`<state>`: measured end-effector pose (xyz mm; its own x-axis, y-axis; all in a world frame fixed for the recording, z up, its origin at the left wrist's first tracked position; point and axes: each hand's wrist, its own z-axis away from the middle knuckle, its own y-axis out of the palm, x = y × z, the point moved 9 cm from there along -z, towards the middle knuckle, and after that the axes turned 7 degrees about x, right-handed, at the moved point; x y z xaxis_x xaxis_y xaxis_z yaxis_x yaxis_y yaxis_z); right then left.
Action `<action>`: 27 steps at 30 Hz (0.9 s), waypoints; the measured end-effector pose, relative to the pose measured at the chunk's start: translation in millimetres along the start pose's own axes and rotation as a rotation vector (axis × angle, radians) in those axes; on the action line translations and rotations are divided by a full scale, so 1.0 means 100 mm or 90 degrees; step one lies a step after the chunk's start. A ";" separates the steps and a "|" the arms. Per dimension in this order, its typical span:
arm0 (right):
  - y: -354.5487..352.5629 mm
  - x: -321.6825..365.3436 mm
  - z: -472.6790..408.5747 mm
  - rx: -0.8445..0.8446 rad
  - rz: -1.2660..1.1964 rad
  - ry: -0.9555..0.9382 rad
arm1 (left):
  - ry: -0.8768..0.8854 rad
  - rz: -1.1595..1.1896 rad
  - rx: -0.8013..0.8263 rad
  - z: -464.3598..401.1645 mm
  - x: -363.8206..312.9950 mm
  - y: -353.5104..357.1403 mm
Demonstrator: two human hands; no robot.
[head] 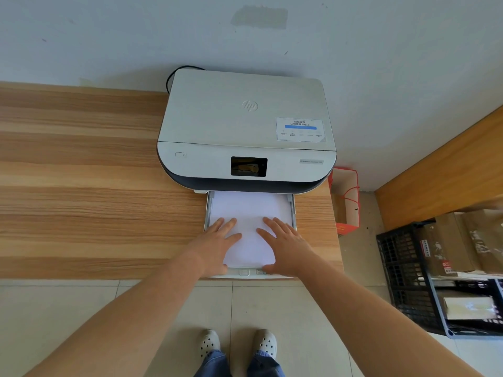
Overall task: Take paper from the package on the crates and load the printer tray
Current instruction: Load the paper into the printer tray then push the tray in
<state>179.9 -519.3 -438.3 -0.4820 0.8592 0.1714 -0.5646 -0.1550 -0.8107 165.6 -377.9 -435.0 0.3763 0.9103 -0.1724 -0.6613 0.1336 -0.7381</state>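
A white and dark printer (pixel 246 131) stands on the wooden desk (pixel 81 186) against the wall. Its paper tray (pixel 293 210) is pulled out toward me, and a stack of white paper (pixel 249 210) lies in it. My left hand (pixel 217 242) rests flat on the left part of the stack, fingers spread. My right hand (pixel 285 244) lies flat on the right part, thumb at the tray's front edge. The brown paper package (pixel 457 240) sits on the black crates (pixel 402 278) at the right.
A red-handled paper bag (pixel 347 205) stands on the floor between desk and crates. A wooden panel (pixel 441 164) runs along the right wall. Tiled floor (pixel 163 308) lies below, with my shoes (pixel 238 344) near the desk edge. A black cable (pixel 174 74) leaves the printer's back.
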 end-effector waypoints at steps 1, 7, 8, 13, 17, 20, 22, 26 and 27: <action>0.01 0.01 0.01 0.000 -0.002 0.001 | 0.001 0.004 -0.001 0.00 0.00 0.00; 0.01 0.04 0.01 -0.005 0.008 0.001 | -0.001 0.003 -0.006 0.00 0.01 0.02; 0.00 0.03 0.01 -0.004 0.013 0.001 | -0.004 -0.003 -0.008 -0.01 0.01 0.02; 0.06 0.00 -0.02 0.014 0.010 0.018 | -0.008 -0.002 0.011 -0.03 -0.02 0.04; 0.09 0.01 0.00 0.006 -0.018 0.019 | 0.001 0.027 0.010 -0.01 0.00 0.04; 0.08 0.02 0.01 0.003 -0.016 0.016 | 0.001 0.013 0.012 -0.01 0.00 0.02; 0.06 0.02 -0.01 0.003 -0.001 0.013 | -0.006 -0.010 0.010 -0.02 -0.01 0.00; 0.07 0.00 -0.03 0.026 0.006 0.021 | -0.012 -0.001 0.023 -0.05 0.01 0.01; 0.08 -0.01 -0.03 0.027 0.003 0.023 | -0.011 0.001 0.025 -0.05 0.02 0.00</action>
<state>178.0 -519.5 -446.5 -0.4609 0.8752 0.1471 -0.5904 -0.1787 -0.7871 169.5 -378.0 -439.1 0.3645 0.9171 -0.1613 -0.6864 0.1476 -0.7121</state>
